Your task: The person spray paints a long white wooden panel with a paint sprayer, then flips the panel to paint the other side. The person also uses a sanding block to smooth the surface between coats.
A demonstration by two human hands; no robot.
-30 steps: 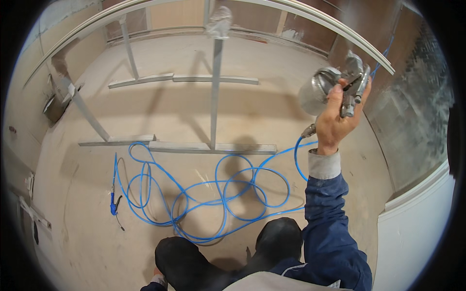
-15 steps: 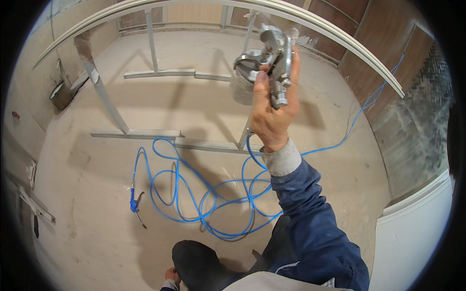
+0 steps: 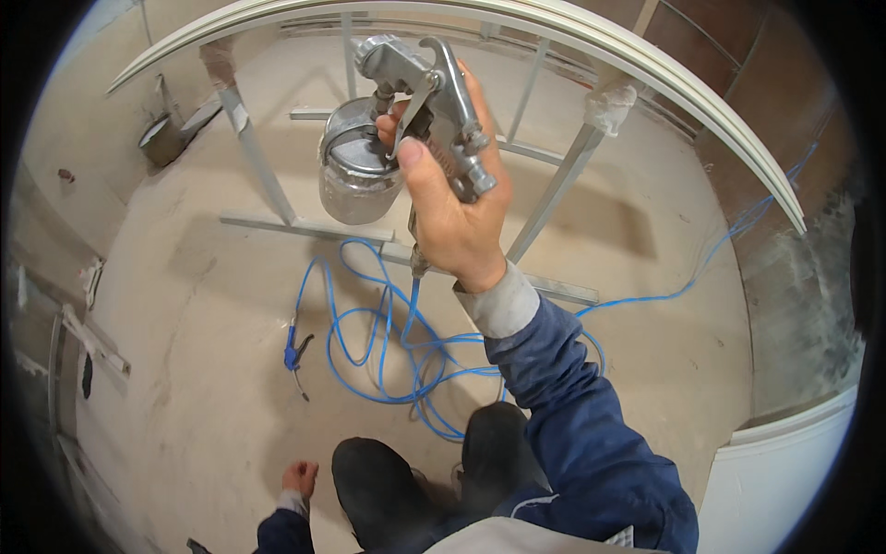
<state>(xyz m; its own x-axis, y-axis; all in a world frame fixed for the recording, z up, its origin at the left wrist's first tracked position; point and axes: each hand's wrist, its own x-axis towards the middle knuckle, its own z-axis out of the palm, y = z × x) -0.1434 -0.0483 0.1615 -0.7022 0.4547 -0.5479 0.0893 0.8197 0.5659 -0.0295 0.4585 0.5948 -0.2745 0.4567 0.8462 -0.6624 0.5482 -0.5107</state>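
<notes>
My right hand (image 3: 461, 217) is wrapped round the grip of a metal paint spray gun (image 3: 457, 97), raised in front of me. Fingers reach round by the trigger, and the thumb lies along the near side. Under the gun's head hangs a paint-smeared metal cup (image 3: 360, 189). A blue air hose (image 3: 413, 305) runs down from below the grip. Long white mouldings (image 3: 517, 17) lie across a metal stand beyond the gun. Low at my left side, my left hand (image 3: 300, 477) hangs with its fingers curled in, holding nothing that I can see.
Blue hose loops lie on the floor before my feet, with a blue blow gun (image 3: 293, 355) at their left. Metal stand legs (image 3: 563, 185) rise from floor bars. A bucket (image 3: 161, 140) stands by the left wall; a white panel (image 3: 784, 480) is at the lower right.
The spray gun and my right hand have moved left and now show more of the cup. My left hand has come further into view. The whole view has shifted.
</notes>
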